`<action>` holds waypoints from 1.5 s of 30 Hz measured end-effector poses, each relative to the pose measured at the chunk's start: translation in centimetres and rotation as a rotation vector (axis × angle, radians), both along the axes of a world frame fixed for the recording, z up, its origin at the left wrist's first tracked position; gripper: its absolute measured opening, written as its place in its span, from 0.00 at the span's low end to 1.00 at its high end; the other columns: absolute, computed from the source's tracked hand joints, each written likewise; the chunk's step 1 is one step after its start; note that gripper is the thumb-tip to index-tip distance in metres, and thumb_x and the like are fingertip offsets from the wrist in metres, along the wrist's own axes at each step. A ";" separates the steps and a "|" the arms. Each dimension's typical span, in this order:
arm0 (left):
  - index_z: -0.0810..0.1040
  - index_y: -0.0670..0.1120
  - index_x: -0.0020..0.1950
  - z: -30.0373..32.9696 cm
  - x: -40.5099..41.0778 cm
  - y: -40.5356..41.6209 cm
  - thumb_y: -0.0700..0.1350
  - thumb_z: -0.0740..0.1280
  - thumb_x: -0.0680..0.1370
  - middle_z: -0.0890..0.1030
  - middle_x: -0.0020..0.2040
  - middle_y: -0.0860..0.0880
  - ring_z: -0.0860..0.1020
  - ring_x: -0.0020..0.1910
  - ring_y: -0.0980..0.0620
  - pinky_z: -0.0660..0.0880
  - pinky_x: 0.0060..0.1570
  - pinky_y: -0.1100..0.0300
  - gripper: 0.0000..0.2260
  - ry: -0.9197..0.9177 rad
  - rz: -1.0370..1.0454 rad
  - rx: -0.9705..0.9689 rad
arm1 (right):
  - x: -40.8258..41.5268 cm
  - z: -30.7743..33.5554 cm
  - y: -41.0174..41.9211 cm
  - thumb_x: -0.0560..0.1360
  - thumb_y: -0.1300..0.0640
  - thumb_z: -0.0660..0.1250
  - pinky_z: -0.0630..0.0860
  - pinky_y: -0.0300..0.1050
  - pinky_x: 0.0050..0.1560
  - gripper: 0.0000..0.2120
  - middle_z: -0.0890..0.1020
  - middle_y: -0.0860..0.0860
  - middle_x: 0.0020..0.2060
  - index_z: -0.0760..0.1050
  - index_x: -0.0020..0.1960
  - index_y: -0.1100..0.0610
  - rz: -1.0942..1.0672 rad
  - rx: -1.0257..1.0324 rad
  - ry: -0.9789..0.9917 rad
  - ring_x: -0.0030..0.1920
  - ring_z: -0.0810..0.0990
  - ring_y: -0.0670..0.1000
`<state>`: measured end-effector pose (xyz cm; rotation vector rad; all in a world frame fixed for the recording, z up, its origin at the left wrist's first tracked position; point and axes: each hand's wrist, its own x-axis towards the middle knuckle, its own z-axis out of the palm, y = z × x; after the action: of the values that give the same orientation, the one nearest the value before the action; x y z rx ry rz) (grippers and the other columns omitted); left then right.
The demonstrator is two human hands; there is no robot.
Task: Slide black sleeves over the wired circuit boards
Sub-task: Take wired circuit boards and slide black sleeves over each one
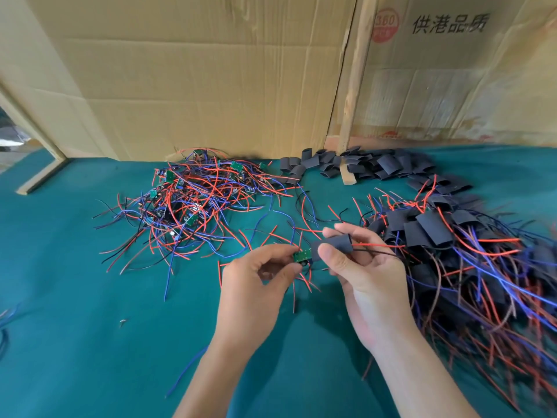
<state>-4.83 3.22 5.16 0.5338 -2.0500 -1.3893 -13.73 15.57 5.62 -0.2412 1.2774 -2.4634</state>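
At the far left, a wooden frame piece [42, 173] lies on the green-covered table [75, 297], and flattened cardboard sheets [196, 86] stand along the back edge. Left of centre sits a tangled heap of unsleeved boards [193, 200], small green circuit boards with red, blue and black wires spilling outward in all directions.

In the middle foreground, the left hand [256, 285] pinches a green circuit board [302, 256] between thumb and forefinger, the remaining fingers loosely curled beneath. The board is held above the table, just beside the open end of a black sleeve [333, 245]. The board appears to be at the mouth of the sleeve, only partly in if at all; most of its green face is exposed.

The right hand [366, 276] holds that sleeve pinched between thumb below and forefinger on top, with the other fingers relaxed and slightly spread. A red wire [376, 245] and a black wire [379, 252] emerge from the sleeve's right end and run over the palm towards the right.

Behind, along the cardboard, lies a scatter of empty sleeves [361, 164] around an upright wooden post [354, 86]. At the right spreads a large pile of sleeved boards [446, 236], black tubes with coloured wires trailing towards the near edge.
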 end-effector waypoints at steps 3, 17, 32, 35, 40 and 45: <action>0.86 0.53 0.45 0.1 0.0 -0.2 0.36 0.77 0.71 0.86 0.39 0.52 0.83 0.37 0.58 0.76 0.44 0.69 0.11 0.045 -0.072 0.133 | -0.2 -0.1 0.1 0.56 0.60 0.79 0.75 0.34 0.35 0.24 0.88 0.55 0.46 0.79 0.51 0.58 0.007 -0.019 -0.041 0.39 0.84 0.46; 0.86 0.45 0.45 1.0 -0.1 -0.1 0.40 0.72 0.70 0.83 0.40 0.47 0.81 0.36 0.52 0.79 0.43 0.63 0.06 0.061 -0.251 0.713 | -0.2 -0.6 0.0 0.62 0.61 0.77 0.77 0.34 0.34 0.16 0.87 0.53 0.46 0.82 0.49 0.58 0.168 -0.070 -0.195 0.33 0.79 0.44; 0.79 0.38 0.52 1.4 -0.7 -0.8 0.36 0.70 0.69 0.80 0.37 0.44 0.80 0.30 0.51 0.78 0.31 0.62 0.12 -0.057 -0.367 1.111 | -0.5 -0.6 0.2 0.61 0.64 0.77 0.78 0.35 0.36 0.20 0.87 0.55 0.47 0.79 0.53 0.60 0.131 -0.080 -0.138 0.35 0.81 0.45; 0.80 0.39 0.49 1.6 -0.9 -0.8 0.36 0.71 0.67 0.81 0.37 0.44 0.80 0.30 0.51 0.78 0.31 0.62 0.11 -0.071 -0.324 1.057 | -0.3 -0.7 0.0 0.63 0.64 0.76 0.78 0.34 0.35 0.18 0.87 0.54 0.46 0.80 0.52 0.61 0.128 -0.088 -0.160 0.33 0.80 0.45; 0.83 0.41 0.43 1.4 -1.0 -0.6 0.39 0.71 0.67 0.81 0.36 0.45 0.80 0.31 0.52 0.78 0.33 0.64 0.07 -0.065 -0.320 1.002 | -0.4 -0.6 0.3 0.61 0.63 0.78 0.77 0.35 0.34 0.19 0.87 0.54 0.44 0.81 0.51 0.61 0.093 -0.022 -0.118 0.33 0.81 0.45; 0.85 0.42 0.39 1.6 -1.0 -0.5 0.38 0.70 0.68 0.80 0.36 0.45 0.79 0.30 0.54 0.77 0.32 0.64 0.05 -0.054 -0.373 1.116 | -0.3 -0.7 0.1 0.58 0.59 0.79 0.76 0.34 0.33 0.15 0.87 0.53 0.43 0.84 0.45 0.56 0.100 -0.054 -0.153 0.32 0.79 0.45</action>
<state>-5.83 2.76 6.79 0.6231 -1.2614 -2.7378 -14.07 15.68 4.95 -0.1243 1.1096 -2.3840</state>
